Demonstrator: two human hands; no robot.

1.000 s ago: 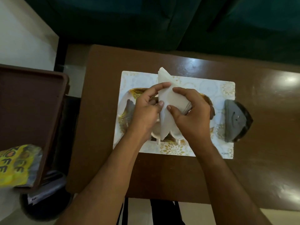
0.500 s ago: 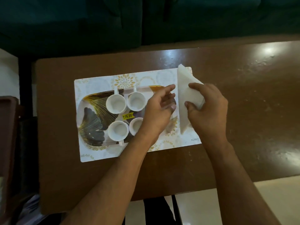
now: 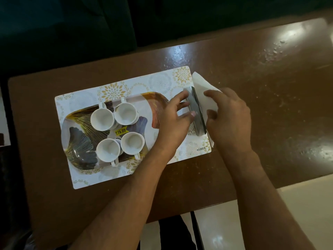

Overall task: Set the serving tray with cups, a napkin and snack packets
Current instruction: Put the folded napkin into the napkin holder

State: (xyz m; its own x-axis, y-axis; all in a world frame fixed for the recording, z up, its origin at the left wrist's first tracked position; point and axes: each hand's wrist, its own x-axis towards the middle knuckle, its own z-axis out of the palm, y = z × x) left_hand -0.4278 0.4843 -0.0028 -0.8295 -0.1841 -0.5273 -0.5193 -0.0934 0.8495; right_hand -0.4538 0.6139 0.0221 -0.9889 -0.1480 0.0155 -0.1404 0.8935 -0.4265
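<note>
A patterned serving tray (image 3: 77, 139) lies on the left of a placemat (image 3: 182, 76). Several white cups (image 3: 102, 119) stand on it in a cluster, beside a yellow price sticker (image 3: 121, 131). At the mat's right edge a grey metal napkin holder (image 3: 196, 114) stands on its edge. My left hand (image 3: 173, 123) grips it between thumb and fingers. A white napkin (image 3: 200, 83) lies against the holder's right side. My right hand (image 3: 228, 120) holds the napkin with curled fingers and hides most of it. No snack packets show.
The brown table (image 3: 261, 78) stretches to the right of the mat, glossy and speckled with crumbs. A dark green sofa (image 3: 72, 29) runs along the far edge. Pale floor (image 3: 297, 204) shows at the near right.
Both hands carried the napkin rightwards, from above the tray to the placemat's right edge. My left hand let go of the napkin and took hold of the grey holder. The view shifted right.
</note>
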